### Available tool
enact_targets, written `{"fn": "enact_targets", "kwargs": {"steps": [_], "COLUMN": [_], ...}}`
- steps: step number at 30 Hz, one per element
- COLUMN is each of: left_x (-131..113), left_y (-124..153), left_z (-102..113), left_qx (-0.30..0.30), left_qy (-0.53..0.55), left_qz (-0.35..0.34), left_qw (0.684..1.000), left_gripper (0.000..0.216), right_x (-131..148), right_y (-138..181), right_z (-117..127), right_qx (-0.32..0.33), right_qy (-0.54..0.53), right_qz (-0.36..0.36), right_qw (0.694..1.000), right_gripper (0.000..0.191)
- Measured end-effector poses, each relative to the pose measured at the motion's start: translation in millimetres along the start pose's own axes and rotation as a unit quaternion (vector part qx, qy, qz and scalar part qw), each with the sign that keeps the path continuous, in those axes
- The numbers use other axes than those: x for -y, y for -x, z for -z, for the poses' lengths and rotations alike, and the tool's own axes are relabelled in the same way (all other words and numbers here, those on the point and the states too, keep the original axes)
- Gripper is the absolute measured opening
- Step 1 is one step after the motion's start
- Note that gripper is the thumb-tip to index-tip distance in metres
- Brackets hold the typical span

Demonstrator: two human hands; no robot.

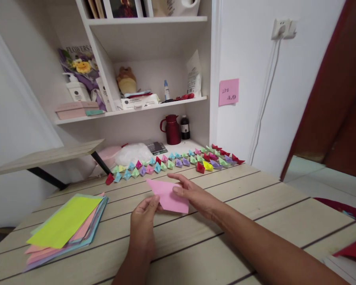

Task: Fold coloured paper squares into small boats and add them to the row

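Observation:
A sheet of pink paper, its outline slanted like a folded piece, is held up over the table in front of me. My left hand pinches its lower left edge between thumb and fingers. On the right side, my right hand grips the paper with the thumb on its face and the other fingers behind; the index finger stretches past the top edge. The fingers behind the sheet are partly hidden. Beyond my hands stand rows of small folded paper boats in many colours.
A stack of coloured paper lies on the left of the slatted table. Behind the boats are a clear plastic bag, a red jug and a dark bottle. A small raised shelf stands at left.

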State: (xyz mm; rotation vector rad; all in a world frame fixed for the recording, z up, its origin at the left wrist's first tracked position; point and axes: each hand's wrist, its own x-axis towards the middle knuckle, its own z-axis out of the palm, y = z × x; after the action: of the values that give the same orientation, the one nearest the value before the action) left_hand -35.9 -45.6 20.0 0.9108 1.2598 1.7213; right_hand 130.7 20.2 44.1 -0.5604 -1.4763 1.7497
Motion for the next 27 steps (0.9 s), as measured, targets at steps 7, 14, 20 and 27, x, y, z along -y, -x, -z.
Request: {"fn": "enact_targets", "kwargs": {"steps": [7,14,20,27], "left_x": [-0.3,-14.7,-7.7,5.3], "left_y": [0.8,7.1,5.4,6.5], "left_z": [-3.1,7.3,7.8,4.5], "left_qx": [0.093,-0.008,0.148,0.272], "left_qy": [-0.106,-0.422,-0.573,-0.664], "left_qz": [0.027,-0.309,-0.393,-0.256], "left_qw": [0.990,0.852,0.704,0.648], "left_gripper": [0.035,0.028,0.045,0.079], "right_x": [-10.6,-15.9,-15.6,-13.9], "right_y": [-4.9,-13.2,-16.0,-16.1], "right_z": [-8.2,16.0,16.7,17.3], "right_qx": [-0.060,-0.107,-0.100,-0.085], "right_qy": [-0.017,0.221,0.482,0.586], "right_qz": [-0.101,-0.162,-0.130,-0.123], "right_qw": [0.993,0.956,0.861,0.797], "right_gripper": [0.050,0.043,0.043,0.048]}}
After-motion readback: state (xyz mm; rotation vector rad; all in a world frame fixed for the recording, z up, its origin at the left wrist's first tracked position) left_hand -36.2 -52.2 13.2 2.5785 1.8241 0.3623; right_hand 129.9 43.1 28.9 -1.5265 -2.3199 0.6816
